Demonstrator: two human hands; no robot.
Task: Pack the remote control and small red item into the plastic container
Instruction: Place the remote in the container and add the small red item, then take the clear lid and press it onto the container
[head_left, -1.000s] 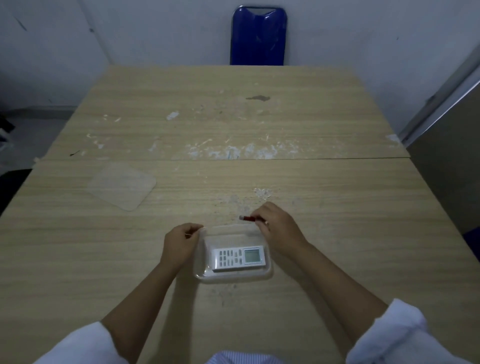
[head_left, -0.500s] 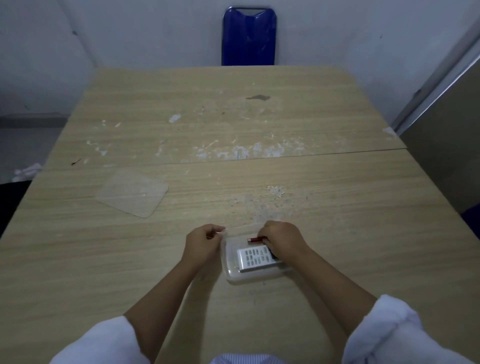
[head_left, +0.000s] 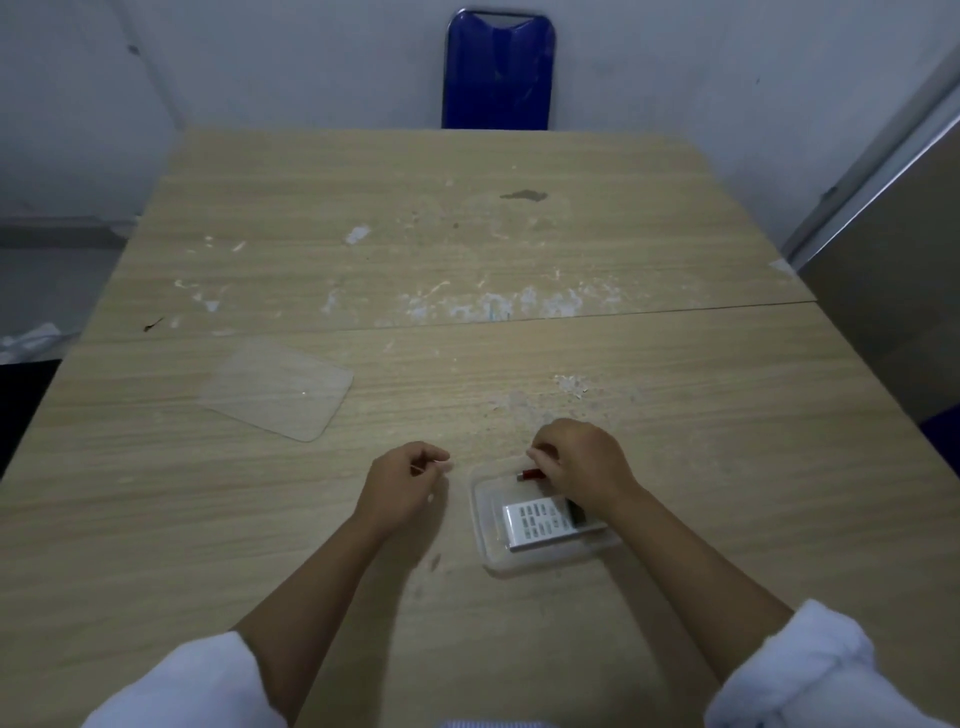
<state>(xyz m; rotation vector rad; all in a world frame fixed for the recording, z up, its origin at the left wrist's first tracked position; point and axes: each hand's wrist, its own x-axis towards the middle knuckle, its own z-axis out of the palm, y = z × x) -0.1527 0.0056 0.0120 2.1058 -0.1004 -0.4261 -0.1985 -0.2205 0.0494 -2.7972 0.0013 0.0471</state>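
The remote control (head_left: 540, 524) is flat and grey-white with rows of little dark buttons. It lies inside the plastic container (head_left: 485, 551), a clear, low box with round corners that sits on the worktop (head_left: 675, 415) close to the person. The small red item (head_left: 530, 474) is a short red thing at the far end of the box, just past the remote. Only part of it shows, because the right hand (head_left: 582, 467) is over it and also covers one end of the remote. The right fingers (head_left: 543, 451) are bent down at the red item, but it is hard to tell if they are pinching it or only touching it. The left hand (head_left: 402, 480) is just beside the box on the left, not touching it, with its fingers curled loosely and nothing in them. A clear flat lid (head_left: 278, 387) lies well apart to the left on the wood. The worktop has white scratchy marks. A blue chair (head_left: 498, 67) stands at the far end by the wall.
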